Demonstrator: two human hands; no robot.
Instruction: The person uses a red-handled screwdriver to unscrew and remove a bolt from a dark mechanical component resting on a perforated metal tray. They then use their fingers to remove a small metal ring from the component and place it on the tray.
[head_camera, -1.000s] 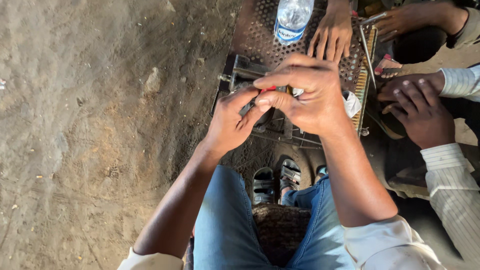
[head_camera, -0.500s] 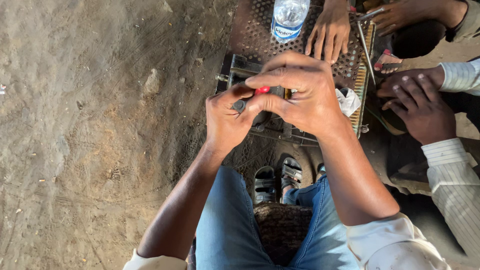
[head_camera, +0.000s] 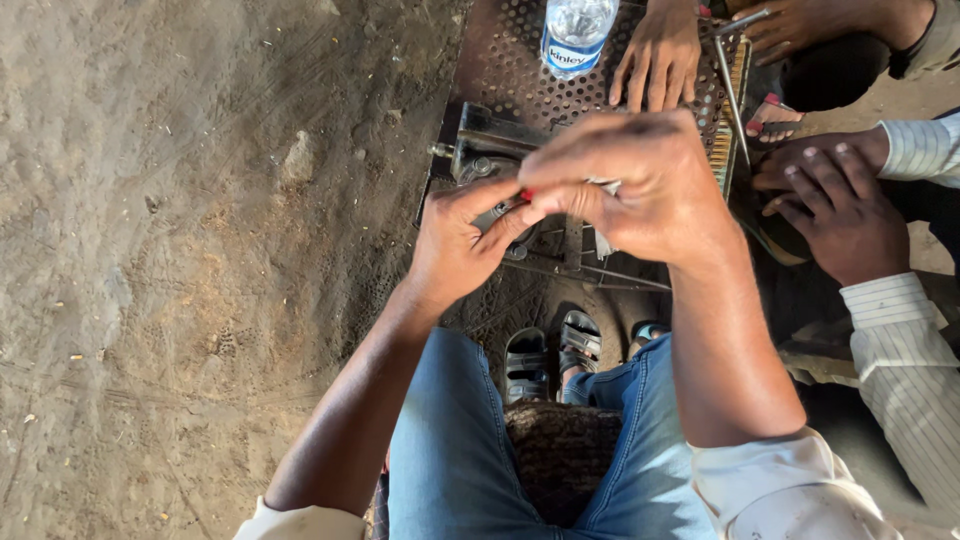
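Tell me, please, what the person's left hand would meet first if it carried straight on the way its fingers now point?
Likely the right hand: the left hand points its fingers up and right at it, fingertips meeting around a small red-tipped part. Depth is unclear.

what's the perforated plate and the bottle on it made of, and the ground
The dark perforated plate looks like sheet metal, dull and rusty brown, with regular punched holes. The clear water bottle with a blue label seems thin glossy plastic, see-through with highlights. The grey-brown ground looks like packed earth or worn concrete, matte, dusty and scuffed; which of the two is hard to tell.
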